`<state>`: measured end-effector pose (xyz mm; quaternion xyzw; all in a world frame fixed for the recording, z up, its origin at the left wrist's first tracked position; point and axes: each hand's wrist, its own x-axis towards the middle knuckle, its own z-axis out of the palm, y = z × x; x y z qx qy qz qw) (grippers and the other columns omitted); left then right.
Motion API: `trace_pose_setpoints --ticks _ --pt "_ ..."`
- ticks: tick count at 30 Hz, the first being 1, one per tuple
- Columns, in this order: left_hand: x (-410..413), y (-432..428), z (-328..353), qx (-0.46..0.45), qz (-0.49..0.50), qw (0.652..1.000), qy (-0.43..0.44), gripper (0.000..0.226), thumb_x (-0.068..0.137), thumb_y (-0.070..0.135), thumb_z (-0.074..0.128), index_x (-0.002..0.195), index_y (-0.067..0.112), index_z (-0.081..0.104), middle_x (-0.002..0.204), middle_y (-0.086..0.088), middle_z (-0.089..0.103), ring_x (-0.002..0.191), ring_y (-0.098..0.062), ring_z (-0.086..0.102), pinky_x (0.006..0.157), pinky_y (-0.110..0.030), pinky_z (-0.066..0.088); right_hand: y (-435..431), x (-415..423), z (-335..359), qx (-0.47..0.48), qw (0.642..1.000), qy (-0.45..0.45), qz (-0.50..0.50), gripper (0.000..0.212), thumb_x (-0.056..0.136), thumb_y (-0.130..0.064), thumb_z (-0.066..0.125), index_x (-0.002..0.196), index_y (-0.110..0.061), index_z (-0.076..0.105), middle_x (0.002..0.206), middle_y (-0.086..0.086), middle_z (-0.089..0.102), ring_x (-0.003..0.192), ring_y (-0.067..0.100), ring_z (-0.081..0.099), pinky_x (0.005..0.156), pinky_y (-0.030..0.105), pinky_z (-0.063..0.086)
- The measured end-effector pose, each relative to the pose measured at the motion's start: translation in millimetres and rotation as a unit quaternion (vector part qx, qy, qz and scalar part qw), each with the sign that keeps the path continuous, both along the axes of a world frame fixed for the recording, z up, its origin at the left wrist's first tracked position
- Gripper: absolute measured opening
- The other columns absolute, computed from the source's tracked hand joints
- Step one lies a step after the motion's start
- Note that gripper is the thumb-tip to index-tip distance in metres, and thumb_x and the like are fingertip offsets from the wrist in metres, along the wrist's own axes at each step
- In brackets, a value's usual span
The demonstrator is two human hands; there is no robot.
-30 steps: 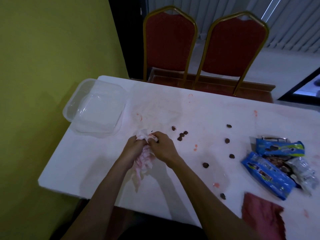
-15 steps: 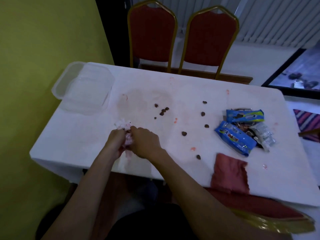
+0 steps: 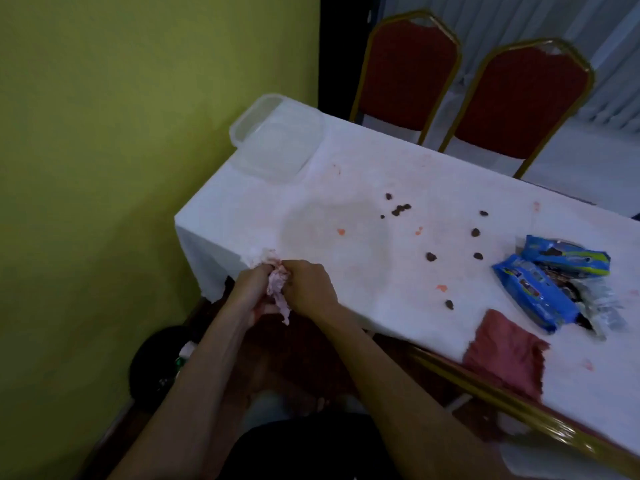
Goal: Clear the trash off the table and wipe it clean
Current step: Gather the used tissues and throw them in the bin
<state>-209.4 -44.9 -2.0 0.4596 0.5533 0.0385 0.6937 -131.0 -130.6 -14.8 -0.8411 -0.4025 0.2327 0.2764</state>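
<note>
Curled fingers (image 3: pixel 259 271) hide much of the tissue (image 3: pixel 277 289).

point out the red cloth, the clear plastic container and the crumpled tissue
red cloth (image 3: pixel 502 355), head view, centre of fabric
clear plastic container (image 3: pixel 280 143), head view, bare bottom
crumpled tissue (image 3: pixel 277 288), head view, pink middle wad

Left red chair (image 3: pixel 410 74) stands just beside right red chair (image 3: pixel 519 102); yellow-green wall (image 3: pixel 104 133) alongside.
</note>
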Motion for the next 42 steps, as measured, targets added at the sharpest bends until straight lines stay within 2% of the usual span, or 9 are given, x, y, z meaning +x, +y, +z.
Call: trace_pose_setpoints --ticks 10,15,18,21,26,29,33,39,42 --pt "-162 56 -13 0.0 0.142 0.99 -0.01 0.014 0.094 0.015 0.051 0.095 0.009 0.063 0.059 -0.002 0.071 0.05 -0.014 0.068 0.044 -0.028 0.054 79 -129 -15 -0.052 0.986 0.097 0.126 0.036 0.09 -0.011 0.057 0.125 -0.015 0.065 0.122 0.012 0.063 0.113 0.03 0.06 0.093 0.031 0.046" --pt "-248 80 -47 -0.03 0.211 0.976 0.032 0.02 0.093 0.016 0.055 0.104 0.003 0.066 0.086 -0.016 0.072 0.068 -0.024 0.069 0.048 -0.031 0.056 103 -218 -30 -0.029 0.977 0.13 0.169 0.016 0.081 -0.025 0.054 0.074 -0.016 0.066 0.076 0.005 0.07 0.071 0.016 0.062 0.066 0.028 0.045" --pt "-281 97 -63 0.032 0.255 0.958 0.131 0.033 0.099 0.022 0.05 0.113 -0.007 0.059 0.079 -0.019 0.06 0.055 -0.018 0.053 0.043 -0.022 0.046 114 -262 -39 -0.046 0.968 0.171 0.175 0.01 0.084 -0.021 0.058 0.08 -0.015 0.065 0.084 0.003 0.068 0.075 0.017 0.063 0.064 0.023 0.041" --pt "-313 99 -73 0.07 0.212 0.969 0.11 0.016 0.098 0.008 0.052 0.113 0.011 0.051 0.071 -0.002 0.055 0.054 -0.009 0.056 0.041 -0.012 0.042 126 -292 -53 -0.064 0.961 0.194 0.188 0.02 0.081 -0.015 0.057 0.093 -0.004 0.067 0.098 0.011 0.071 0.087 0.026 0.068 0.065 0.033 0.055" --pt "-344 99 -90 0.019 0.265 0.961 0.078 0.016 0.093 0.004 0.055 0.107 0.006 0.062 0.074 -0.003 0.064 0.065 -0.013 0.062 0.042 -0.012 0.047 148 -309 -79 -0.117 0.952 0.197 0.205 0.032 0.087 -0.024 0.062 0.108 -0.001 0.068 0.1 0.015 0.072 0.093 0.03 0.068 0.08 0.041 0.052" --pt "-346 111 -113 -0.006 0.276 0.957 0.093 0.018 0.09 0.004 0.058 0.106 0.001 0.065 0.074 -0.003 0.066 0.065 -0.014 0.063 0.044 -0.015 0.049 160 -303 -98 -0.17 0.941 0.217 0.197 0.028 0.092 -0.024 0.062 0.116 -0.009 0.062 0.101 0.001 0.067 0.09 0.018 0.064 0.072 0.022 0.049" --pt "-344 124 -142 -0.008 0.251 0.965 0.072 0.022 0.092 0.01 0.058 0.112 0.012 0.064 0.086 0.002 0.07 0.076 -0.01 0.066 0.068 -0.026 0.054 185 -285 -139 -0.23 0.93 0.219 0.183 0.024 0.091 -0.022 0.065 0.111 -0.01 0.067 0.103 0.007 0.068 0.098 0.021 0.064 0.073 0.023 0.04" --pt "-338 157 -233 0.033 0.275 0.954 0.112 0.042 0.096 0.005 0.054 0.138 -0.001 0.051 0.106 -0.002 0.056 0.091 -0.012 0.057 0.049 -0.007 0.043 229 -277 -254 -0.281 0.918 0.237 0.152 0.022 0.093 -0.023 0.063 0.079 -0.005 0.066 0.084 0.012 0.064 0.081 0.022 0.059 0.065 0.031 0.04" --pt "-340 172 -293 0.04 0.26 0.955 0.138 0.043 0.097 0.007 0.052 0.14 0.001 0.049 0.118 -0.008 0.061 0.091 -0.01 0.055 0.054 -0.007 0.042 237 -277 -323 -0.296 0.911 0.262 0.118 0.014 0.094 -0.015 0.061 0.083 -0.007 0.065 0.088 0.018 0.067 0.083 0.026 0.061 0.073 0.036 0.049"
